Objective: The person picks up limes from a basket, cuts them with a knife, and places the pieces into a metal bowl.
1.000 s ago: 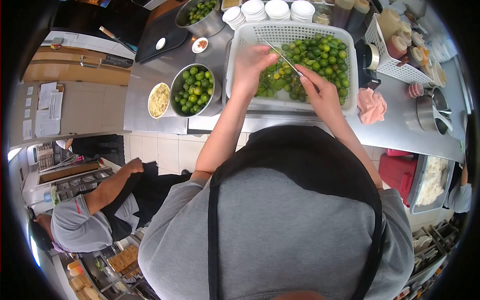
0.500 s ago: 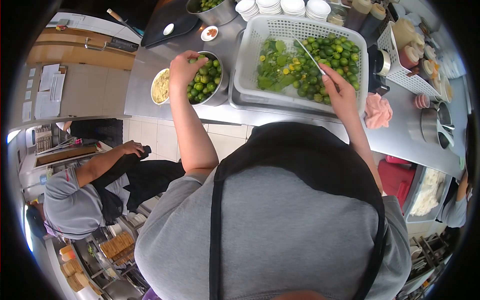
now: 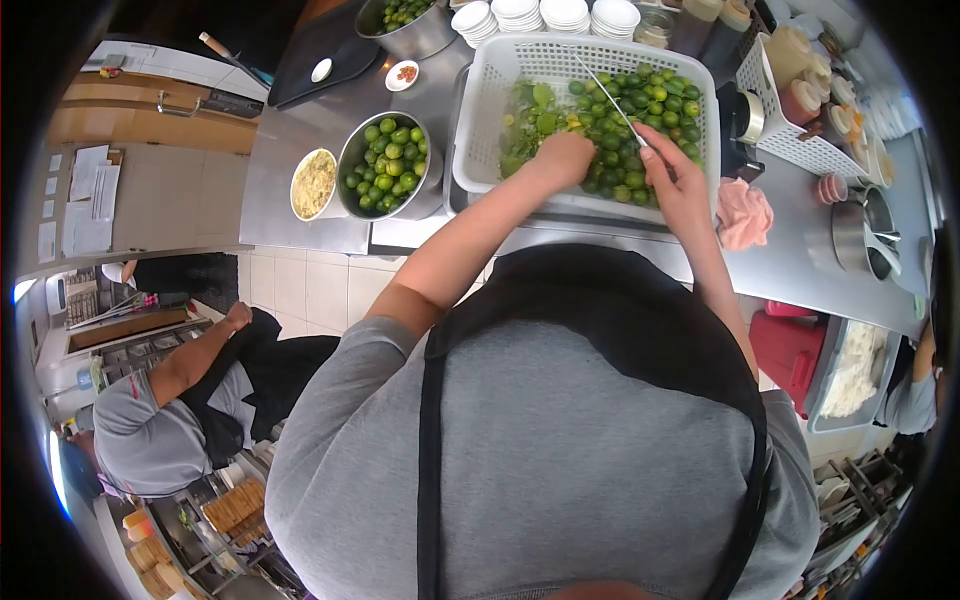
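Since half a second ago, the left hand [image 3: 565,157] has left the steel bowl [image 3: 432,198] on the left and come across into the white basket [image 3: 478,110]. I see it now palm down on the limes [image 3: 655,100] near the middle of the basket, fingers curled into the heap. I cannot tell whether it has one in its grip. The right hand [image 3: 675,185] has hardly shifted. It sits at the basket's near right edge, closed around the handle of a knife [image 3: 608,98], whose thin blade slants far and left over the limes. The two hands are near each other but apart.

Limes fill the right half of the basket, and green leaves [image 3: 525,125] lie in its left half. The basket stands on the bench [image 3: 290,140], with the bowl just to its left, full of more limes. Left of the bowl, touching it, is a small dish [image 3: 313,183] of pale yellow bits. A pink cloth [image 3: 745,212] lies on the bench just right of the basket. At lower left I see a co-worker [image 3: 150,440] in a grey shirt.
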The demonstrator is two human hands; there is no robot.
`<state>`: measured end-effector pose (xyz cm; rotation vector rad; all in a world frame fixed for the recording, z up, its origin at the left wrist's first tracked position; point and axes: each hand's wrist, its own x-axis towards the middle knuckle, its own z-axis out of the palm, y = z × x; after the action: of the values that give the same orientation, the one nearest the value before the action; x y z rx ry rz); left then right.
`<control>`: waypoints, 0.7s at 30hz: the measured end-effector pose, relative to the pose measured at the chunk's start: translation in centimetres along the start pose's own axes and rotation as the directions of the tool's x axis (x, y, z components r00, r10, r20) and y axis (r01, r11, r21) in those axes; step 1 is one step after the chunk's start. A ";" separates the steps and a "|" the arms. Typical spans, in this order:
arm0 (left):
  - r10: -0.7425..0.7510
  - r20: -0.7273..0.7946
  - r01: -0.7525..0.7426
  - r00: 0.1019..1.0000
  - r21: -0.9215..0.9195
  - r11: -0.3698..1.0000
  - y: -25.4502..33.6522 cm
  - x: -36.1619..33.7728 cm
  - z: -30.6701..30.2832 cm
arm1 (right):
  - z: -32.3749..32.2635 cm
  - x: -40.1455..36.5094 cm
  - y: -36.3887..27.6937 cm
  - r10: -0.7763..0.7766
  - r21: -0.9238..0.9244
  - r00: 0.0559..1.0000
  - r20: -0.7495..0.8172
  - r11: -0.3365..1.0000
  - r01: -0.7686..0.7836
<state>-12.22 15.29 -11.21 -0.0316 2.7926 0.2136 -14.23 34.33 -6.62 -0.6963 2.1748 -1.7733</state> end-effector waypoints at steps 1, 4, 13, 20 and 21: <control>-0.014 -0.019 0.015 1.000 0.078 0.997 0.2 0.1 0.2 | 0.0 0.0 -0.1 -0.001 0.000 1.000 -0.006 1.000 0.001; 0.020 -0.189 -0.061 0.982 -0.218 0.974 -1.8 -0.2 -0.5 | 0.2 -0.1 -0.2 -0.013 -0.014 1.000 -0.019 1.000 0.012; -0.315 -0.327 -0.342 0.891 -0.940 0.009 -4.9 -5.4 -5.8 | 1.5 -0.3 -1.3 -0.001 -0.020 0.998 0.060 1.000 0.002; -0.472 -0.410 -0.501 0.780 -0.862 -0.079 -4.1 -5.8 -6.3 | 2.0 -0.7 -2.1 -0.011 -0.041 0.992 0.128 0.999 0.016; -0.472 -0.410 -0.501 0.781 -0.862 -0.080 -4.0 -5.7 -6.3 | 2.1 -0.7 -2.0 -0.037 -0.022 0.993 0.112 0.999 0.040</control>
<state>-8.71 10.36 -4.00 -0.5364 2.1665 2.8424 -12.23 32.58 -5.29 -0.8281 2.1266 -1.6863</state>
